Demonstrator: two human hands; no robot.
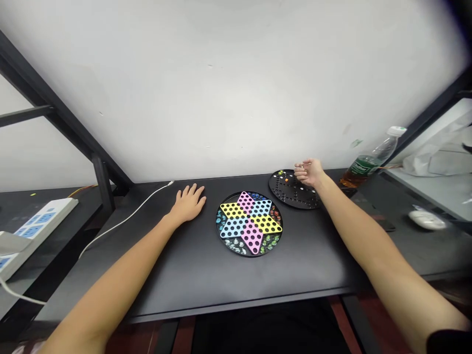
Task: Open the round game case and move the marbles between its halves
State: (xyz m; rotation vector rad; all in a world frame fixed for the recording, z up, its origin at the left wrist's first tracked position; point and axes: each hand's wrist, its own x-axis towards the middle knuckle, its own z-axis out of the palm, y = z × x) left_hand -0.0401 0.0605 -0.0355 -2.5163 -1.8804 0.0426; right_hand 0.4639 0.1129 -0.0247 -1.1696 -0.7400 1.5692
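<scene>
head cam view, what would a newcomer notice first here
The bright star-shaped checkers board in pink, yellow and blue catches the eye first, near the middle of the dark desk. Behind it to the right, the right hand pinches at the edge of a round black board, with a plastic bottle beyond.

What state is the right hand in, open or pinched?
Pinched: the right hand has its fingers bunched above the round black board.

A round black Chinese checkers board (pixel 249 248) lies flat, its pink, blue and yellow star dotted with empty holes, glass marbles (pixel 235 244) around its rim. A second round black board (pixel 295 200), with few coloured pieces, lies just behind and rightward.
</scene>
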